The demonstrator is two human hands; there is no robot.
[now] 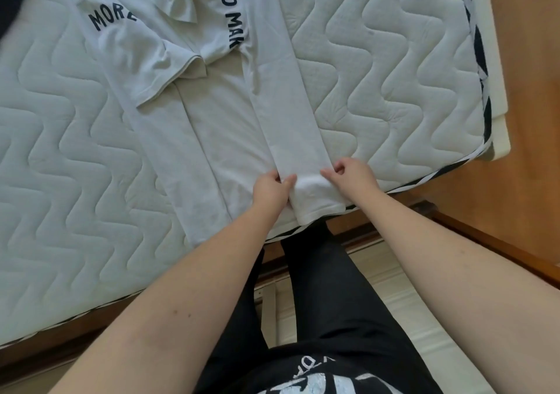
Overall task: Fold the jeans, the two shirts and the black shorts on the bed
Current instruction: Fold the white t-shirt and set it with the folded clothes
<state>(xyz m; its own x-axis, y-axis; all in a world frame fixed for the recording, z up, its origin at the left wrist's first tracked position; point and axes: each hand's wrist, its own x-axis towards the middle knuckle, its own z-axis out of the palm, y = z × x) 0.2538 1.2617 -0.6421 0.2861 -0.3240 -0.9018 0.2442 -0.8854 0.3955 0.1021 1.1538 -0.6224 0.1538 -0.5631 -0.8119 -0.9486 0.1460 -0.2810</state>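
The mattress (378, 69), quilted in a wavy stitch and trimmed with a black-and-white band, fills most of the view and serves as the landmark here. Beyond its right edge and near corner lies a wooden floor (521, 120), and along its near side a dark wooden bed frame (454, 220) shows. The person stands at that near side, just short of the corner.

On the mattress lies a white shirt (218, 120) with dark lettering, spread lengthwise from the far side to the near edge, its hem hanging slightly over that edge. Both long sides look already turned inward, one short sleeve lying folded across the middle. The jeans, the other shirt and the shorts cannot be made out with any certainty; a dark shape sits at the far left corner of the view, too cut off to name.

The shirt appears to be light, thin cotton: soft, limp, not slippery on the quilted cover, and likely to crease wherever it is pinched. It would best be taken at the hem corners of the folded panel and lifted evenly, so the layers stay aligned.

The left hand (269, 187) pinches the inner edge of the right-hand panel near the hem; the right hand (348, 173) pinches its outer edge, fingers curled on the cloth.
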